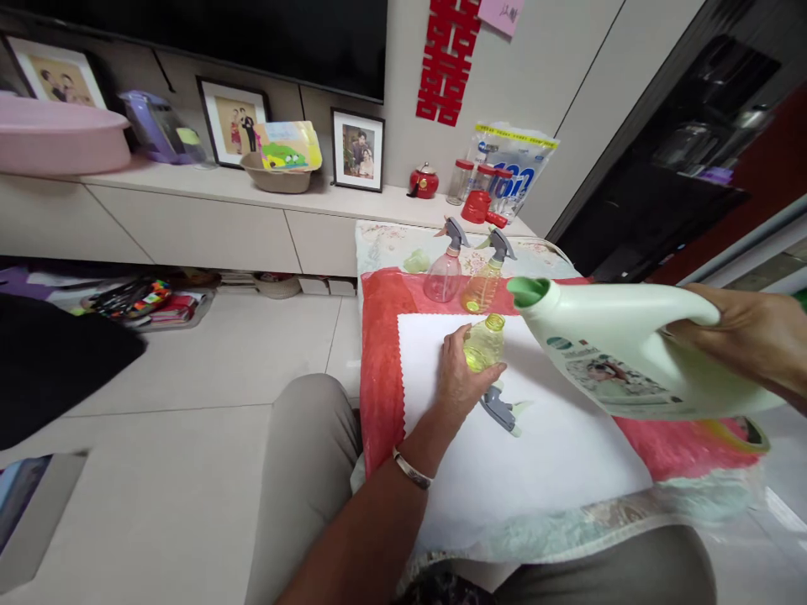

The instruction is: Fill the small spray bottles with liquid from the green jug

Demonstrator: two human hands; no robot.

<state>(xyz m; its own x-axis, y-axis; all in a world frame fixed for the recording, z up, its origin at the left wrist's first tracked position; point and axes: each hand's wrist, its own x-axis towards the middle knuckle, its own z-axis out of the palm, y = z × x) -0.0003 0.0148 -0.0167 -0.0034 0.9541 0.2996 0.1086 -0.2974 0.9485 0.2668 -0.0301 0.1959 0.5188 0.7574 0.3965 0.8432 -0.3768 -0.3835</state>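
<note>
My left hand (465,374) is closed round a small yellow transparent bottle (484,343) without a top, upright on the white sheet (548,470). My right hand (737,332) grips the handle of a large pale green jug (621,353). The jug is tilted, its open green mouth (530,291) up and to the right of the bottle's neck, apart from it. No liquid shows between them. A grey spray head (501,409) lies on the sheet beside my left hand. Behind stand a pink spray bottle (444,276) and a yellow spray bottle (482,286), both with spray heads on.
Under the sheet is a red cloth (382,353) on the table. A low cabinet (220,214) behind holds framed photos, a pink basin (60,134), a brown basket (277,175), a red pot (424,181), jars and a plastic bag (517,160). My knees are at the table's near edge.
</note>
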